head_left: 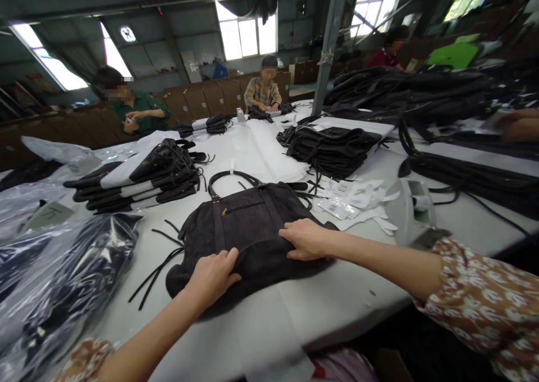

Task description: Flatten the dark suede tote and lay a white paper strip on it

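- The left hand [213, 274] lies palm down on the near left part of a dark suede handbag [248, 230], fingers loosely spread and flat, thumb out, pressing rather than gripping.
- The right hand [305, 239] rests on the bag's right side, fingers together and stretched flat, gripping nothing.
- The handbag lies flat on the white table [337, 298], near its front edge, handles [231, 177] pointing far.
- Near left, clear plastic bags [63, 275] hold dark goods.
- Right of the bag lie white paper tags [351, 199].
- Farther left sits a stack of dark bags [143, 177]; farther right, another dark pile [330, 146].
- Far off, three people sit working.
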`<state>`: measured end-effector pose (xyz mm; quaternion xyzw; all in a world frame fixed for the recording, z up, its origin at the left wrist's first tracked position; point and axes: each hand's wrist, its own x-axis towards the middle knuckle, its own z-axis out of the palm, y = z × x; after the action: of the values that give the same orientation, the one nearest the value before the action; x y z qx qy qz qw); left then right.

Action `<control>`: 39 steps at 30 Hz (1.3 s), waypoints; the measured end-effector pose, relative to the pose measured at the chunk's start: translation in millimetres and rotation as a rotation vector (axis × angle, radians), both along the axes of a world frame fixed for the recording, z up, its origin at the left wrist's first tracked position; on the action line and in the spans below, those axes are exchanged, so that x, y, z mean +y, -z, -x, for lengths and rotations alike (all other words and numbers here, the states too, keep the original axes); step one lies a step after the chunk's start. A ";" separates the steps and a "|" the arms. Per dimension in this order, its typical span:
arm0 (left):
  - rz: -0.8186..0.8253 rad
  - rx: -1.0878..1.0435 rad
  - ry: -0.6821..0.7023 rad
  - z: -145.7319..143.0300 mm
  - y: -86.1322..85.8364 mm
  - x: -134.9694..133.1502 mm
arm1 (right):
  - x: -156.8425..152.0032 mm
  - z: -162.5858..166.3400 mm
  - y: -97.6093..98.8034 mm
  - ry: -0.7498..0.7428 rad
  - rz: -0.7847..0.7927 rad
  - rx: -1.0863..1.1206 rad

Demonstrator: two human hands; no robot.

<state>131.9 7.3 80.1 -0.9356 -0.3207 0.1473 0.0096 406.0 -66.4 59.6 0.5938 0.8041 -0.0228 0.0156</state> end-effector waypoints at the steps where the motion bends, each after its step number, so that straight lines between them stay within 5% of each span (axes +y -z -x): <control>1: 0.003 0.012 -0.011 4.8 1.5 0.1 | 1.1 -1.2 13.2 -0.018 -0.066 -0.005; 6: -0.001 0.097 -0.016 27.0 37.7 -0.7 | -5.5 -11.3 66.4 -0.138 -0.251 0.011; 11: -0.144 -0.035 0.035 37.8 74.0 -15.8 | -17.9 -9.9 74.5 -0.190 -0.368 -0.007; 15: -0.083 -0.014 -0.035 18.6 57.4 -24.3 | -24.8 -1.9 75.1 -0.162 -0.435 -0.037; 21: 0.022 -0.137 0.137 -76.6 21.0 -18.2 | -29.9 4.6 68.3 -0.104 -0.446 0.011; 25: 0.096 -0.008 0.155 -103.2 29.3 -13.1 | -66.7 -30.6 44.1 0.108 -0.528 0.389; 27: -0.016 0.042 0.200 -99.7 37.9 -17.9 | -91.6 -56.7 35.8 0.385 -0.512 0.655; 29: -0.178 0.077 0.218 -93.3 47.8 -27.5 | -109.8 -76.9 34.9 0.553 -0.333 0.813; 33: -0.353 0.075 0.221 -84.9 65.3 -42.7 | -110.3 -80.9 52.1 0.421 0.066 0.995; 39: -0.154 0.106 0.287 -91.9 58.1 -31.8 | -83.0 -67.4 82.9 0.384 -0.032 0.942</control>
<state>223.9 -24.4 22.0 -0.9592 -0.1931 0.1685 0.1191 473.4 -149.4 -23.2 0.6564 0.6003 -0.2782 -0.3625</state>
